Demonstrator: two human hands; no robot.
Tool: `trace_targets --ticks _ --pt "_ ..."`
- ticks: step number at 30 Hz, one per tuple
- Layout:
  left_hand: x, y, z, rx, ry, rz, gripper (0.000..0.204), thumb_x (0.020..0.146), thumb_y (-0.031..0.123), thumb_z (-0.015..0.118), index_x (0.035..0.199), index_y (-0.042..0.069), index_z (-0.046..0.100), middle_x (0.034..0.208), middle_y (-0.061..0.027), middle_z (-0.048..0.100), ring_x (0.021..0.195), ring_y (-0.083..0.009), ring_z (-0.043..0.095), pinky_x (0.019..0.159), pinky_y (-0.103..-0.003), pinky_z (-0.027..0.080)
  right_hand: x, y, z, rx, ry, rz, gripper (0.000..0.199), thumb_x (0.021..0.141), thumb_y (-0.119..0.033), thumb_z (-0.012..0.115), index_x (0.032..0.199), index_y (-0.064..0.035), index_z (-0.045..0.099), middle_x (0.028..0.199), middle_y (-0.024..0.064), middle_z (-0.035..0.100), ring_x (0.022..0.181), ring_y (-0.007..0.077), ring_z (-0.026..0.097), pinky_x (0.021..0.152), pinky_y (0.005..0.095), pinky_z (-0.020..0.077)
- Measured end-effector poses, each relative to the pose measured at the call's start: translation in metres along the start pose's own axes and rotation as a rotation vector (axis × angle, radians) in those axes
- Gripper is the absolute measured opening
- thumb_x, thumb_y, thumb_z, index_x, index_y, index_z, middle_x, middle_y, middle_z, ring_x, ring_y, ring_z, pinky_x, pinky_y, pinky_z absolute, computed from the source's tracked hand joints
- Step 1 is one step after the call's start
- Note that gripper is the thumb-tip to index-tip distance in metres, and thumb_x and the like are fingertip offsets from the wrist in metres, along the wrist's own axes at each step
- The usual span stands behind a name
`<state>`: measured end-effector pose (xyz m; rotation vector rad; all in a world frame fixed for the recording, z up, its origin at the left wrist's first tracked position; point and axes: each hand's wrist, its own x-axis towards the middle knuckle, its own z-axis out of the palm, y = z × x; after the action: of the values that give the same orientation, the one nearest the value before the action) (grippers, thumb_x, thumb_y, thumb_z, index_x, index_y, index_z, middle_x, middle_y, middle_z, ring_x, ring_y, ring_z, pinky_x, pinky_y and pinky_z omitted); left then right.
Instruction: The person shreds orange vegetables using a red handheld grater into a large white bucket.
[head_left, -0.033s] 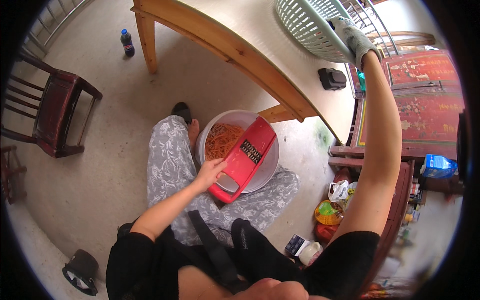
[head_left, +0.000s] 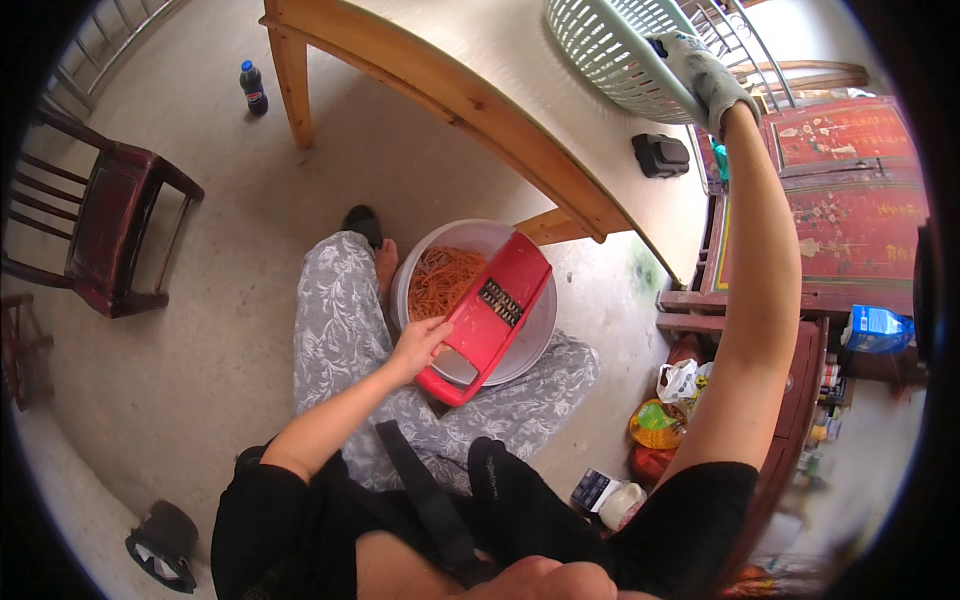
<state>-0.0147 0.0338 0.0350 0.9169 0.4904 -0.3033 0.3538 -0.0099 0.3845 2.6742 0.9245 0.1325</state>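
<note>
My left hand (head_left: 421,347) is closed on the edge of a red grater (head_left: 492,322), near its open handle. This grater lies tilted across a white bucket (head_left: 541,350) between my legs, its metal blades facing up. Orange shreds, which look like carrot (head_left: 440,284), fill part of the bucket below it. On my right hand (head_left: 702,80) is a grey-white work glove. That arm is stretched far out to a pale green plastic basket (head_left: 625,65) on the table, with the hand over the rim. Its fingertips and the inside of the basket are mostly hidden.
The wooden table (head_left: 450,105) stands ahead, a black case (head_left: 661,156) on it. A dark bottle (head_left: 253,88) and a wooden chair (head_left: 115,225) are at left. Red cabinets (head_left: 850,210) line the right, with bags and an oil bottle (head_left: 657,425) on the floor.
</note>
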Motion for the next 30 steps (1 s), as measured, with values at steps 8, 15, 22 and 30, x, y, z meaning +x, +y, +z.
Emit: trace_targets --ticks 8,15,22,30 --pt "0.029 -0.008 0.009 0.018 0.038 0.052 0.028 0.094 0.027 0.051 0.106 0.003 0.059 0.059 0.0069 0.042 0.045 -0.0009 0.035 0.039 -0.016 0.028 0.008 0.037 0.007 0.438 0.072 0.074 0.045 0.081 -0.042 0.058 0.107 -0.0065 0.063 0.094 0.0126 0.066 0.080 0.0205 0.064 0.073 0.0307 0.0497" --pt "0.025 -0.020 0.014 0.216 0.068 0.122 0.036 0.095 0.029 0.047 0.113 0.000 0.055 0.060 0.0027 0.048 0.047 -0.0048 0.044 0.044 -0.020 0.037 0.005 -0.010 -0.006 0.190 -0.241 0.075 0.054 0.080 -0.041 0.056 0.120 -0.0050 0.055 0.109 0.0166 0.063 0.098 0.0244 0.061 0.085 0.0349 0.0448" --pt "0.035 -0.038 0.001 0.540 0.042 0.217 0.033 0.097 0.026 0.041 0.112 -0.001 0.051 0.068 -0.0049 0.054 0.057 -0.0124 0.053 0.053 -0.027 0.046 0.011 -0.018 -0.005 0.172 -0.345 0.055 0.042 0.085 -0.030 0.055 0.117 -0.0043 0.057 0.102 0.0138 0.064 0.088 0.0214 0.061 0.080 0.0303 0.0470" --pt "0.055 -0.059 0.022 0.705 0.076 0.268 0.035 0.097 0.027 0.041 0.118 -0.001 0.044 0.073 -0.0117 0.058 0.062 -0.0180 0.059 0.056 -0.032 0.048 -0.087 0.024 -0.060 0.527 0.546 -0.303 0.034 0.089 -0.025 0.053 0.117 -0.0068 0.057 0.102 0.0109 0.061 0.095 0.0202 0.058 0.085 0.0279 0.0443"
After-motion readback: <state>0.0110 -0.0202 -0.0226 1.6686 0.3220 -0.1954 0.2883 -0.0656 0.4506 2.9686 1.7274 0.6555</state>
